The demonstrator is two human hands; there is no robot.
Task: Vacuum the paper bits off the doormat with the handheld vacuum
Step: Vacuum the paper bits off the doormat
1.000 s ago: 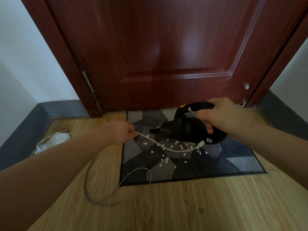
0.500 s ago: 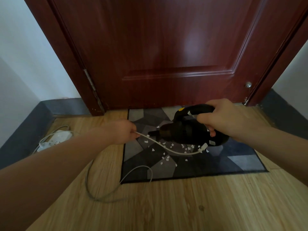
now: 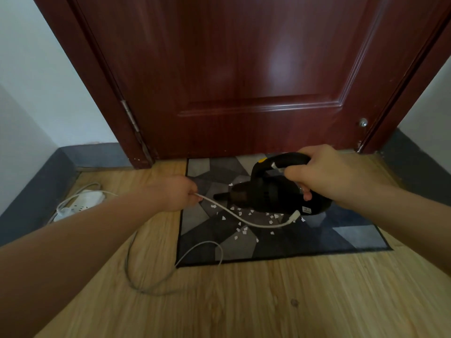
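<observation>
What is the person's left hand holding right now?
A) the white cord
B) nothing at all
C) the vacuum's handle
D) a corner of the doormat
A: the left hand pinches the white cord, which runs across the doormat to the back of the vacuum; the right hand grips the vacuum's handle.

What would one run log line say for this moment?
right hand: grips black handheld vacuum | left hand: pinches white cable | white paper bits: on grey doormat
</observation>
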